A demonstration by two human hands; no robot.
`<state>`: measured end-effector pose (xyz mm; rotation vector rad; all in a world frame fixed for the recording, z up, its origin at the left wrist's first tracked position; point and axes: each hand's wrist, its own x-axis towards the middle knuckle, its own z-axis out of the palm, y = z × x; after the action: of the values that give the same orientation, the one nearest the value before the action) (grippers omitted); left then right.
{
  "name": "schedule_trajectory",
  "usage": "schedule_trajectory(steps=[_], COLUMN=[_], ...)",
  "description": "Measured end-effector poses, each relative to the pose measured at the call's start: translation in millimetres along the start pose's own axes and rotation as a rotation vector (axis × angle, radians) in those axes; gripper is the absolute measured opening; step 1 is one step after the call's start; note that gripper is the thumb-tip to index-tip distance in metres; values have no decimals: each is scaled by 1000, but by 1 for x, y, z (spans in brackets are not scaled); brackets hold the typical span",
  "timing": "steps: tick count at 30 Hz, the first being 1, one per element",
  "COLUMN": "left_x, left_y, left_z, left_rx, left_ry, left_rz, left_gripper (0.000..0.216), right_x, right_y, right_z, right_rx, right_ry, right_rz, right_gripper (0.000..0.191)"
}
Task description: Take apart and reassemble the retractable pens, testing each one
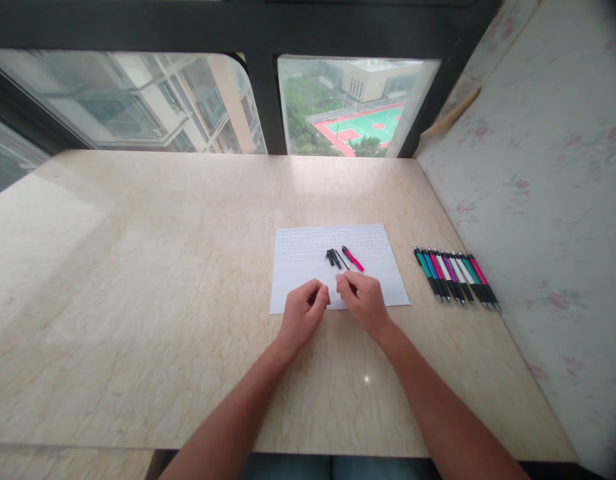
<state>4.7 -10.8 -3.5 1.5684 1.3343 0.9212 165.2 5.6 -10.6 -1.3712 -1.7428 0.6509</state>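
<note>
A sheet of paper (293,280) with handwriting on its upper part lies on the marble-patterned surface. On it rest the parts of a pen: a pink barrel (355,259) with a dark end, a thin piece like a refill (342,259) and small black pieces (333,258). My left hand (304,305) is closed over the paper's near edge, thumb against the curled fingers. Just right of it, my right hand (363,300) is also closed, its fingertips below the pen parts. Anything inside either hand is hidden or too small to make out.
Several pens (455,277) in different colours lie side by side in a row to the right, near the flowered wall (553,200). Dark-framed windows (275,100) stand behind the marble-patterned surface (138,287), whose near edge runs in front of my body.
</note>
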Motion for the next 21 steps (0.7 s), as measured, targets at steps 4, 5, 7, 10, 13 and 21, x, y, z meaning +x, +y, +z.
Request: schedule_trajectory(steps=[4,5,7,10,13,21], left_x=[-1,-1,-1,-2,-1,5], left_y=[3,4,5,6,5,4], left_z=[2,2,3,3,2,1], left_rx=[6,2,-6,-5,-9,-347], left_ry=[-40,-46,-53,-59,-61,90], left_rz=[4,6,11,11,5,-124], left_gripper=[35,35,35,34,34,29], right_x=[10,11,11,9,10,1], right_y=[21,26,32,34,31,-9], right_z=[-21,-23,-24,-21,-23,-10], right_rx=[-359,-436,-561,-668,-618,-116], right_ry=[245,243,196,124,141,1], right_rz=[116,139,173,200,219,-80], right_gripper=[20,17,17,14,10,10])
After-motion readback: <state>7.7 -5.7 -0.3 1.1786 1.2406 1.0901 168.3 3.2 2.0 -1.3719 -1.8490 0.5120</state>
